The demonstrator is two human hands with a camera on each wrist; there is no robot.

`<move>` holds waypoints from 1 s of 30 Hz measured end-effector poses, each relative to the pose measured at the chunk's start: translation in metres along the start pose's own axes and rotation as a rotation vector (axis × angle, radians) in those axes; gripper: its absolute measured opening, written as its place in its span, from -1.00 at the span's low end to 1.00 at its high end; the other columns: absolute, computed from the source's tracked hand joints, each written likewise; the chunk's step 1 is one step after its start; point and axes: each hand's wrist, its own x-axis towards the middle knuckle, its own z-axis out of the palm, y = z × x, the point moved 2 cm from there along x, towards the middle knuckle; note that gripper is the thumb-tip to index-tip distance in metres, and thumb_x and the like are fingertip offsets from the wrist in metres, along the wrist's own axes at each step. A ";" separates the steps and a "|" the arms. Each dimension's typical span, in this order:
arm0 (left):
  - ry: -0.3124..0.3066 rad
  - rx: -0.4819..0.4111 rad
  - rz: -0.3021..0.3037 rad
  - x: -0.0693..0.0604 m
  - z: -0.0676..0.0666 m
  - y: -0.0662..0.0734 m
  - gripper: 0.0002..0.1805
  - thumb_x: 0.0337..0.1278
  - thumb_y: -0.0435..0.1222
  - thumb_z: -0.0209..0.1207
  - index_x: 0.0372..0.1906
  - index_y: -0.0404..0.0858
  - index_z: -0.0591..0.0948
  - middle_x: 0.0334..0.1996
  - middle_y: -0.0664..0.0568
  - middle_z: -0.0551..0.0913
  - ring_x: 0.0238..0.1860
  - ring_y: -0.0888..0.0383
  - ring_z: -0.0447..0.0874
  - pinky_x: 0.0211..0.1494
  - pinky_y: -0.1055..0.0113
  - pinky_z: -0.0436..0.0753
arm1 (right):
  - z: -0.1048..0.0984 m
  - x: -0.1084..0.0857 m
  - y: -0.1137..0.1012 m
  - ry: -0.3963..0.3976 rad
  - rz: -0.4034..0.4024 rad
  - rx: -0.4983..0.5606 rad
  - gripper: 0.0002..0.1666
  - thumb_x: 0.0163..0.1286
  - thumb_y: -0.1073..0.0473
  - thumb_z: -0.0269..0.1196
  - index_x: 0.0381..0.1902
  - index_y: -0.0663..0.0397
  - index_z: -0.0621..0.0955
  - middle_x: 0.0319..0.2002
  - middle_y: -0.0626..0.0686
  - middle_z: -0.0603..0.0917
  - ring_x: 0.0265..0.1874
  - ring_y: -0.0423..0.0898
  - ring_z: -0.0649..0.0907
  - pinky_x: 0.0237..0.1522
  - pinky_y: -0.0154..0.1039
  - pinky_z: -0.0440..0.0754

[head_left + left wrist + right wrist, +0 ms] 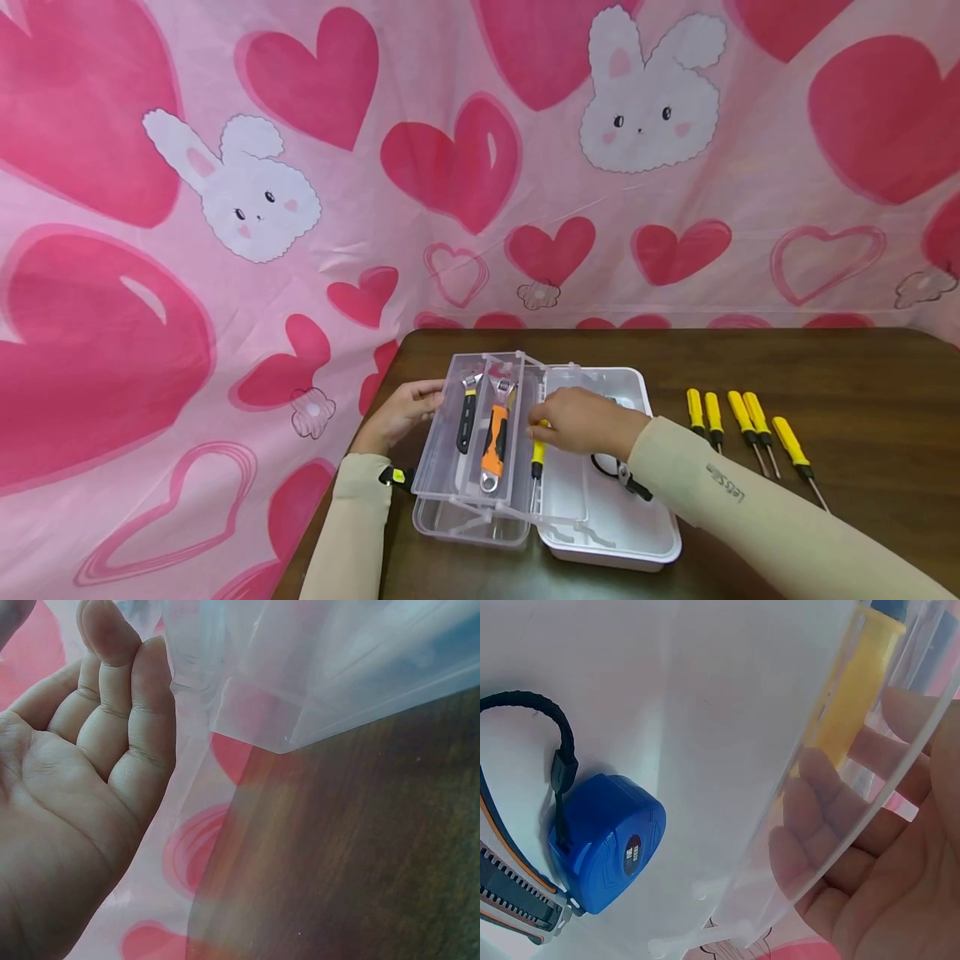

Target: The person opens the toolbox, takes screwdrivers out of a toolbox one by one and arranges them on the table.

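My right hand point(581, 421) pinches the yellow handle of a screwdriver point(538, 454) at the right side of a clear plastic tray; its shaft points toward me. In the right wrist view the fingers show through the clear wall around the yellow handle. Beside the tray point(435, 471), at its left wall, is my left hand point(405, 414), its fingers loosely bent with the tips by the plastic; firm contact is hard to tell. Two adjustable wrenches lie in the tray, one black-handled point(466, 423) and one orange-and-black point(494, 442).
The tray belongs to an opened toolbox with a white compartment point(611, 542) on the right. Inside that lie a blue tape measure point(611, 840) with a black strap and a utility knife point(514, 885). Several yellow screwdrivers point(738, 412) lie on the brown table point(885, 408) to the right.
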 end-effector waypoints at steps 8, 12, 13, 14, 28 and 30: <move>0.021 0.017 -0.017 0.001 0.001 0.001 -0.55 0.37 -0.42 0.06 0.27 -0.57 0.40 -0.03 -0.13 0.66 -0.13 0.08 0.66 0.04 0.16 0.59 | 0.002 -0.001 -0.001 0.024 0.099 -0.059 -0.65 0.28 -0.22 0.29 -0.06 -0.25 0.69 -0.24 -0.16 0.60 -0.34 -0.20 0.53 -0.12 -0.17 0.59; 0.018 0.029 -0.019 0.000 0.000 0.002 -0.53 0.37 -0.39 0.08 0.27 -0.55 0.40 -0.02 -0.12 0.66 -0.11 0.05 0.65 0.07 0.12 0.58 | 0.002 -0.001 -0.001 0.061 0.145 -0.047 -0.58 0.25 -0.20 0.33 0.03 -0.25 0.64 -0.15 -0.12 0.56 -0.36 -0.18 0.52 -0.14 -0.17 0.61; 0.017 0.031 -0.019 0.000 0.000 0.002 -0.53 0.36 -0.37 0.09 0.27 -0.54 0.41 -0.02 -0.11 0.66 -0.10 0.05 0.65 0.07 0.11 0.58 | 0.002 -0.001 -0.001 0.074 0.150 -0.043 -0.57 0.26 -0.18 0.34 0.05 -0.24 0.63 -0.14 -0.11 0.56 -0.36 -0.18 0.52 -0.16 -0.19 0.61; 0.016 0.033 -0.019 0.000 0.000 0.002 -0.52 0.36 -0.36 0.09 0.28 -0.54 0.41 -0.02 -0.10 0.66 -0.10 0.05 0.64 0.07 0.11 0.58 | 0.002 -0.001 0.000 0.089 0.155 -0.039 -0.57 0.26 -0.16 0.34 0.06 -0.23 0.63 -0.13 -0.10 0.55 -0.37 -0.18 0.52 -0.18 -0.21 0.61; 0.009 0.033 -0.021 -0.002 0.000 0.002 -0.52 0.36 -0.33 0.10 0.28 -0.49 0.43 -0.02 -0.12 0.66 -0.06 0.00 0.63 0.09 0.05 0.56 | -0.001 -0.002 0.001 0.206 0.159 0.010 -0.66 0.31 -0.02 0.30 0.03 -0.17 0.63 -0.11 -0.09 0.53 -0.44 -0.21 0.51 -0.45 -0.43 0.49; 0.010 0.033 -0.021 -0.002 0.000 0.002 -0.52 0.36 -0.32 0.11 0.28 -0.48 0.44 -0.01 -0.12 0.66 -0.06 0.00 0.62 0.09 0.05 0.56 | -0.001 -0.003 0.001 0.207 0.152 0.002 -0.67 0.32 -0.01 0.29 0.03 -0.18 0.64 -0.12 -0.09 0.53 -0.44 -0.22 0.51 -0.44 -0.43 0.50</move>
